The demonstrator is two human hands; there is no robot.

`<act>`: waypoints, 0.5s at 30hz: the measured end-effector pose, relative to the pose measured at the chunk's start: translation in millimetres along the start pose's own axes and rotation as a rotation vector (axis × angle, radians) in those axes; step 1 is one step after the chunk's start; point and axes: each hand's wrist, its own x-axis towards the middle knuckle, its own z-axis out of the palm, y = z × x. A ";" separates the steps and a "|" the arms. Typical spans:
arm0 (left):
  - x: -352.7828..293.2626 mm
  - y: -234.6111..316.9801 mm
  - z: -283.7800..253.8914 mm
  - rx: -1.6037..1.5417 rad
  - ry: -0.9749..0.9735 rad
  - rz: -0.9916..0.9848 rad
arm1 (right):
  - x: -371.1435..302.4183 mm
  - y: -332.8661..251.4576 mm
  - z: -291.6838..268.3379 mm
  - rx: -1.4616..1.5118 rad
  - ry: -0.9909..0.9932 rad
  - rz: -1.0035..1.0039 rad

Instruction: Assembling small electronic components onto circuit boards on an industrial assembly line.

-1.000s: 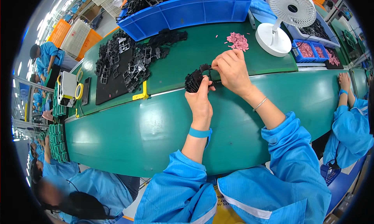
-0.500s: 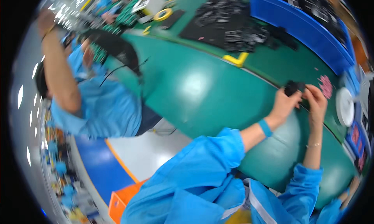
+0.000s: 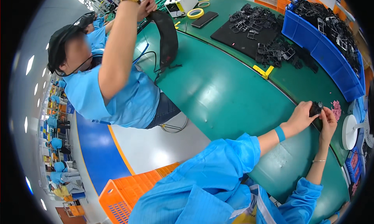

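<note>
My left hand (image 3: 300,117) grips a small black plastic part (image 3: 316,108) between thumb and fingers, over the green bench at the right. Pressed close to the same part, my right hand (image 3: 329,122) has its thumb and fingertips pinched at its edge. Whether those fingertips also hold something tiny cannot be made out. Pink bits (image 3: 336,110) lie in a small heap just beyond my right hand. A pile of black plastic frames (image 3: 274,52) lies farther off on the bench, partly on a black mat (image 3: 233,36).
A blue bin (image 3: 319,49) full of black parts stands at the far right, and a white round stand (image 3: 349,132) is nearer. At the left, a co-worker (image 3: 113,84) raises an arm beside a black cloth item (image 3: 165,41). An orange crate (image 3: 120,193) sits below left.
The whole view has shifted, so the bench sits differently in the picture. Both my hands stay together at the black part. The co-worker's raised arm and the black cloth item have moved.
</note>
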 end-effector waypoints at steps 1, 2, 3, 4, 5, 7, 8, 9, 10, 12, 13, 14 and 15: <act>0.8 -0.5 -3.9 0.251 -0.010 0.177 | 1.0 1.5 -2.0 -0.018 -0.010 0.000; 2.8 -0.8 -7.3 0.342 -0.073 0.230 | 1.3 1.8 -4.2 -0.024 -0.010 0.001; 3.0 -6.4 -8.3 0.344 -0.064 0.231 | 2.4 0.2 -1.2 -0.050 0.029 -0.022; 3.8 -11.2 -9.1 0.500 -0.088 0.299 | 3.5 -1.5 1.8 -0.076 0.067 -0.046; 3.8 -15.1 -10.1 0.658 -0.111 0.367 | 3.8 -1.7 5.3 -0.074 0.059 -0.053; -2.9 -12.2 -7.9 0.680 -0.148 0.358 | 3.2 -2.5 6.1 -0.306 0.027 -0.275; -6.9 -9.9 -7.4 0.709 -0.187 0.346 | 1.4 -4.8 7.3 -0.376 0.031 -0.240; -8.1 -9.0 -5.4 0.767 -0.247 0.278 | 1.0 -8.3 9.0 -0.381 0.023 -0.249; -13.0 -8.1 -5.1 0.764 -0.232 0.278 | 1.0 -10.6 11.7 -0.477 0.053 -0.347; -20.4 -3.9 -6.1 0.787 -0.188 0.286 | -0.2 -15.8 9.2 -0.587 0.080 -0.348; -20.9 -3.3 -6.8 0.740 -0.273 0.238 | -1.5 -23.0 11.3 -0.654 0.104 -0.409; -24.8 -2.2 -7.9 0.692 -0.280 0.232 | -1.1 -30.8 14.6 -0.720 0.128 -0.472; -28.0 0.2 -13.6 0.645 -0.291 0.231 | -0.2 -40.9 21.0 -0.788 0.161 -0.587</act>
